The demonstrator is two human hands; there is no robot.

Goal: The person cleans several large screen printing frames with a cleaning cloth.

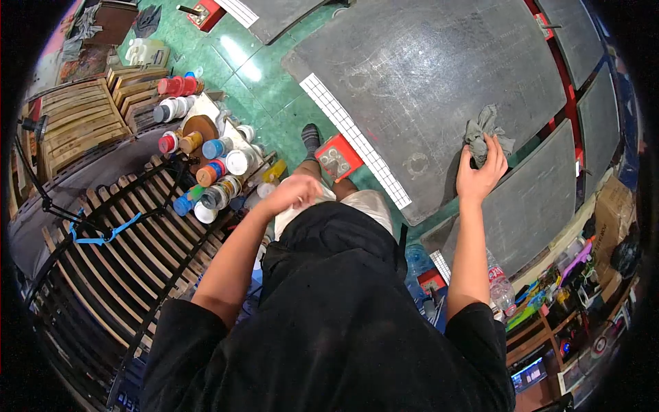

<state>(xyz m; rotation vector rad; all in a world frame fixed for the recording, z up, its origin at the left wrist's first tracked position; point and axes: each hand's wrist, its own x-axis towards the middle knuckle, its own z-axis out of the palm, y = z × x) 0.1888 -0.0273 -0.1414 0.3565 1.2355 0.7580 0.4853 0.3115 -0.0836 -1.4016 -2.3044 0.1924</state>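
Note:
My right hand (482, 172) grips a crumpled grey rag (489, 130) near the right edge of a dark grey board (419, 89). Pale scuffs and ring-shaped marks cover the board's surface. A strip of white grid-patterned tile or paper (353, 139) runs along its near-left edge. My left hand (295, 193) hovers over my lap, with its fingers curled in; whether anything small sits between them is hidden. Beside my foot, a red box-like block (338, 158) with round marks on top stands by the board's edge.
On the left, several paint jars and bottles (216, 168) crowd a low surface beside a slatted wooden rack (130, 240). More grey boards (522, 199) lie to the right. Plastic bottles (501, 292) stand low right, near cluttered shelves (549, 329). Green tiles (254, 75) cover the floor.

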